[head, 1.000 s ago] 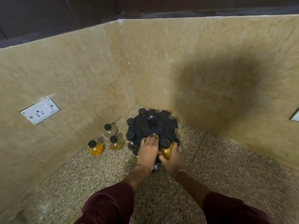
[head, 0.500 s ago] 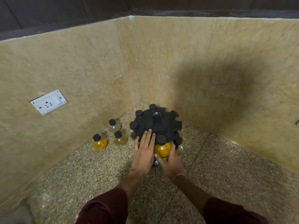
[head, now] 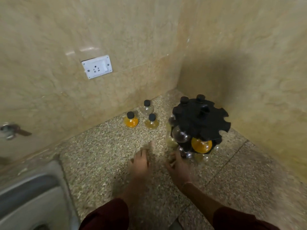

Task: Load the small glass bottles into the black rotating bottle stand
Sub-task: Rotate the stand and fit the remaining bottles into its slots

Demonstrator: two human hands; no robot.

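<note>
The black rotating bottle stand (head: 201, 118) sits in the counter's corner, with several round glass bottles hanging in its slots. An orange-filled bottle (head: 201, 145) hangs at its front. Three loose bottles with black caps stand to its left: an orange one (head: 131, 121), a pale yellow one (head: 151, 122) and a clear one (head: 147, 107). My left hand (head: 140, 162) hovers blurred over the counter, fingers apart, holding nothing. My right hand (head: 178, 166) is just below the stand's base, empty, fingers loosely curled.
Speckled stone counter (head: 108, 146) meets beige marble walls at the corner. A white wall socket (head: 97, 66) is on the left wall. A steel sink (head: 33, 196) lies at the lower left, with a metal tap (head: 8, 130) at the left edge.
Both hands have pulled back from the stand; the orange bottle now hangs in its slot, released. The view has swung left, showing the sink.
</note>
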